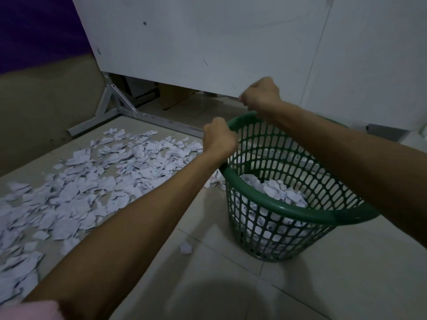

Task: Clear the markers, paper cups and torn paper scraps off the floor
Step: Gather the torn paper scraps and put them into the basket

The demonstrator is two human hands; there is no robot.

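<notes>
A green plastic basket (286,210) stands tilted on the tiled floor at the right, with torn paper scraps (275,188) inside it. My left hand (219,139) is shut on the basket's left rim. At the far rim, my right hand (261,95) is closed with its fingers reaching down onto the rim. A wide spread of white torn paper scraps (97,181) covers the floor to the left of the basket. One loose scrap (186,247) lies in front of the basket. No markers or paper cups are in view.
A large white board (208,42) stands behind the basket on a grey metal frame (120,107) whose foot runs along the floor. A brown box (175,95) sits under the board. A beige surface (46,112) rises at the left.
</notes>
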